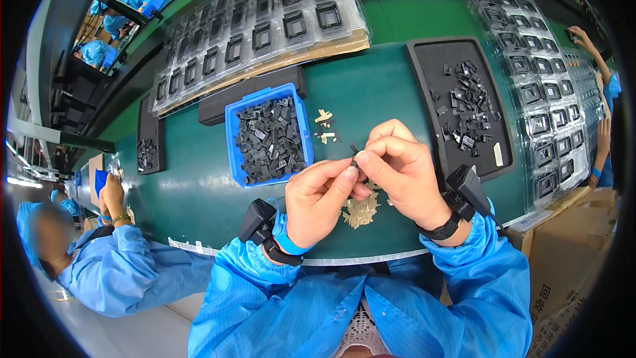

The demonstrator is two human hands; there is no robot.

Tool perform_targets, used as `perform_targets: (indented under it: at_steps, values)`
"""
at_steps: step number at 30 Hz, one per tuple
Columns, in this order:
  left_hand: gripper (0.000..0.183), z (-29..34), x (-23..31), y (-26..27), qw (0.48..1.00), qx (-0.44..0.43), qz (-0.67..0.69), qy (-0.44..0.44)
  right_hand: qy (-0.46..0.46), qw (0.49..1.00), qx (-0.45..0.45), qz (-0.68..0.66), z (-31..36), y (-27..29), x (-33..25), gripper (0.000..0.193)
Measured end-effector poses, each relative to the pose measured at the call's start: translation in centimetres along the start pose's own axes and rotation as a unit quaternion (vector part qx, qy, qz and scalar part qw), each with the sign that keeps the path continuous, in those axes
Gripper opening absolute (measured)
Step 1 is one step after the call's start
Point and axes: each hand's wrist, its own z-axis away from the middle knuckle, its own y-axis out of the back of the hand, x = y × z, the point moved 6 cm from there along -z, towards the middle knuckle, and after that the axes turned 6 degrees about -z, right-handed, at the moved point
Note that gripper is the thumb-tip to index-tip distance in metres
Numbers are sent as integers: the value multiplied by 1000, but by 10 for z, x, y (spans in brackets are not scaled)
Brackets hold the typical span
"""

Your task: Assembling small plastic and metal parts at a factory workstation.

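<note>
Black part (354, 150): one, between two hands (315, 202); blue bin (231, 134): one.

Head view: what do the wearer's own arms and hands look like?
The left hand and right hand are ungloved. The loose bright-blue fabric sleeves show fine stripes. Each arm wears a black wrist strap with a boxy black device; the left also has a blue wristband.

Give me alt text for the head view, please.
The left hand and right hand pinch a small dark part above a green table, near a pile of pale pieces. To their left sits a blue bin of black pieces; to their right, a black tray holding more.
</note>
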Motion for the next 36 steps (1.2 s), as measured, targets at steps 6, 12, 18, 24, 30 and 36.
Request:
perform_targets:
  at_steps: [6,12,18,24,30,36]
  values:
    - [16,0,-4,4,999,20,48,16,3,997,-11,-73,0,-8,0,5]
    - [17,-3,0,5,998,20,51,6,-48,998,-41,-30,-2,1,0,10]
    - [16,-5,14,14,990,40,-106,-87,-132,986,-20,-102,-1,3,9,18]
    - [22,-4,26,13,955,18,-256,-149,-154,987,-14,-53,-1,4,18,13]
    - [48,-4,19,13,978,41,-190,-78,-105,994,-16,40,-2,6,18,17]
    - [58,-4,14,13,988,43,-147,-34,-177,984,10,-10,-4,11,9,20]
